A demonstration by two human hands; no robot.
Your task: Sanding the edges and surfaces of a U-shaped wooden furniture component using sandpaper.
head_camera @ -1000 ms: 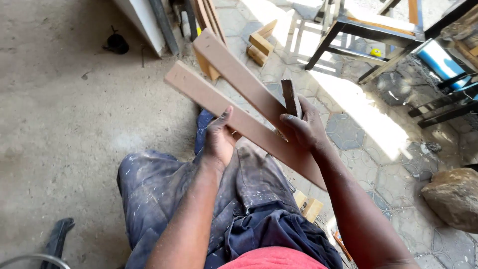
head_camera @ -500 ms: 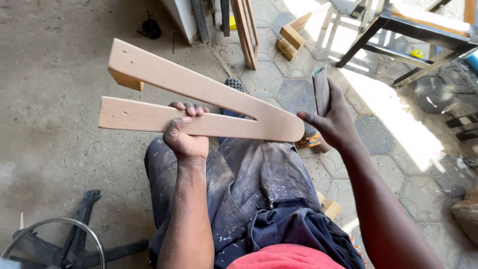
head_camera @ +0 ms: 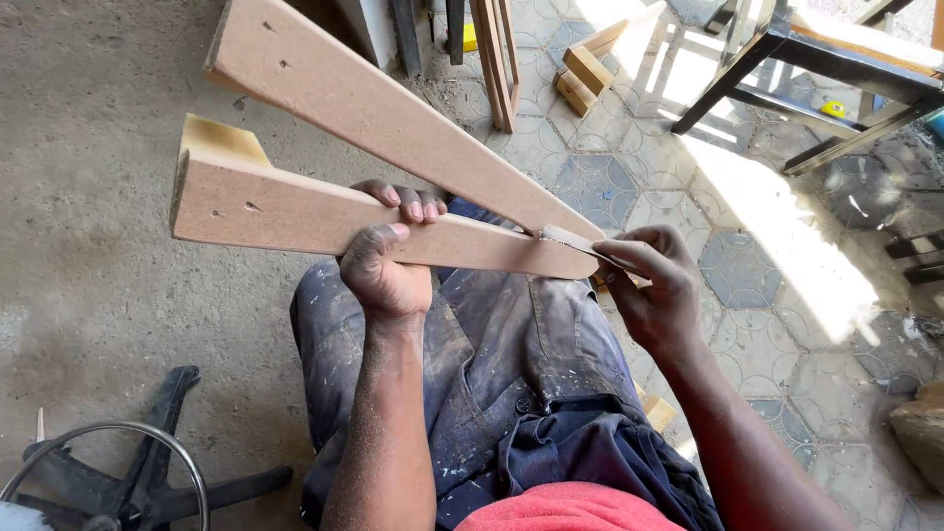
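My left hand (head_camera: 385,267) is clenched around the lower arm of a V-shaped wooden frame (head_camera: 393,187) held above my lap, its two arms spreading out to the left. My right hand (head_camera: 657,287) pinches a thin scraper blade (head_camera: 580,243) against the joint where the arms meet. Far off, small wooden blocks (head_camera: 582,69) lie on the tiled floor (head_camera: 629,167), with a yellow object (head_camera: 470,37) beside leaning boards.

Floor: bare concrete (head_camera: 108,197) at left, patterned tiles (head_camera: 787,295) at right, partly sunlit.
Wood blocks (head_camera: 582,67): lying on the tiles, top centre.
Black frame (head_camera: 816,59): top right.
Chair base (head_camera: 147,482): black, bottom left.
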